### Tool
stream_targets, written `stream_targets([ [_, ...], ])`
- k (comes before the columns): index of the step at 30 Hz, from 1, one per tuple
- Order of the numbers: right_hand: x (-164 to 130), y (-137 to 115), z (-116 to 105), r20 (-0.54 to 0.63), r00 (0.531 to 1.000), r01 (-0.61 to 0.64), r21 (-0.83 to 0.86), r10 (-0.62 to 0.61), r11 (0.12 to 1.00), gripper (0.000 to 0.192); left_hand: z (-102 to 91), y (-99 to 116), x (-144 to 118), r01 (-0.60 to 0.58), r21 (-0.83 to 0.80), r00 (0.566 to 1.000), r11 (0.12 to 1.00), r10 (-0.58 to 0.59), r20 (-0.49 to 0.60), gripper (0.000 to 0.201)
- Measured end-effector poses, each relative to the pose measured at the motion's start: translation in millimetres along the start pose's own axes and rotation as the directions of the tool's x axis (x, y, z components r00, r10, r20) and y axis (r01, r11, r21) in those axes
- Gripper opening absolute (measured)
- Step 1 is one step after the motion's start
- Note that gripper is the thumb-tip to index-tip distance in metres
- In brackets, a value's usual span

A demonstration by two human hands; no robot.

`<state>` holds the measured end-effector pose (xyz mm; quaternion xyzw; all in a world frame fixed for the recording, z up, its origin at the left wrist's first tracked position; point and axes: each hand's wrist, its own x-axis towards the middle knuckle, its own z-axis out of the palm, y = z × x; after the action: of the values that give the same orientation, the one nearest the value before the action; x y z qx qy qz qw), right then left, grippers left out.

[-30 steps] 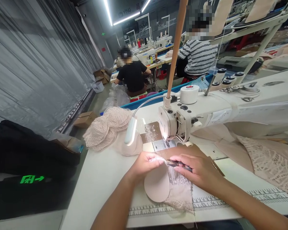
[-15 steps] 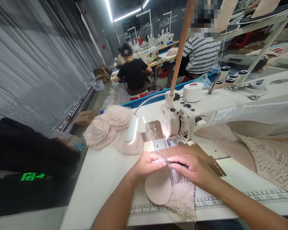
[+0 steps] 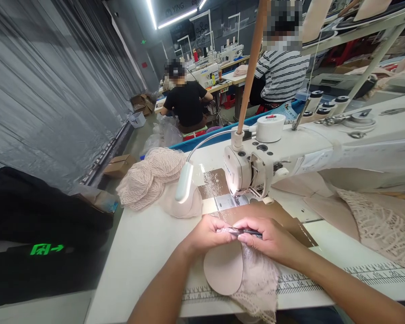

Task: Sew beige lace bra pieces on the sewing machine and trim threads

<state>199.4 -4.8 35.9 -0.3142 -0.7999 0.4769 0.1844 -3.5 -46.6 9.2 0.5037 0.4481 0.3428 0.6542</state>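
Note:
My left hand pinches the upper edge of a pale pink lace piece, whose scalloped end hangs over the table's front edge. A smooth, rounded beige bra cup hangs below the same hand. Closed around small dark thread snips, my right hand meets the left fingertips, and the snips' blades lie at the lace edge. Most of the snips' handle is hidden in my fingers. Just beyond both hands stands a white sewing machine, its needle area lit.
Left of the machine lies a pile of lace cups, beneath a bendable lamp. More lace fabric spreads at the right. A ruler strip runs along the front edge of the table. Two people sit at machines further back.
The snips have turned a little in my right hand and their blades lie closer to my left fingers. The cup and lace have shifted slightly downward.

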Motion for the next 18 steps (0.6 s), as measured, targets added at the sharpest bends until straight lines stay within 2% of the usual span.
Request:
stream_targets([
  [5,3,5,4,-0.036,0.996,-0.079,0.045,0.081,0.996,0.025,1.8,3,-1,-0.002,0.037,1.000,0.999,0.002,0.013,0.045],
  [8,5,15,5,-0.081,0.989,-0.114,0.136,0.126,0.984,0.026,3.8,1,0,-0.012,0.027,1.000,1.000,0.012,0.002,0.044],
  [10,6,19,8,-0.069,0.990,-0.106,0.184,0.120,0.977,0.025,4.5,-1,1,-0.028,0.034,1.000,0.999,0.028,-0.003,0.040],
  [12,6,22,11,-0.049,0.995,-0.082,0.161,0.091,0.983,0.022,2.9,-3,1,-0.049,0.064,0.999,0.997,0.049,0.000,0.037],
  [15,4,24,10,-0.106,0.990,-0.093,0.035,0.096,0.995,0.019,-6.2,-1,0,-0.059,0.223,0.998,0.973,0.064,-0.015,0.035],
  [16,4,25,8,-0.143,0.985,-0.102,-0.016,0.099,0.995,0.019,-10.8,0,0,-0.065,0.326,0.995,0.943,0.084,-0.045,0.032],
  [18,3,26,1,-0.193,0.977,-0.113,-0.117,0.089,0.987,0.017,-20.8,5,4,-0.064,0.555,0.979,0.829,0.161,-0.127,0.024],
])
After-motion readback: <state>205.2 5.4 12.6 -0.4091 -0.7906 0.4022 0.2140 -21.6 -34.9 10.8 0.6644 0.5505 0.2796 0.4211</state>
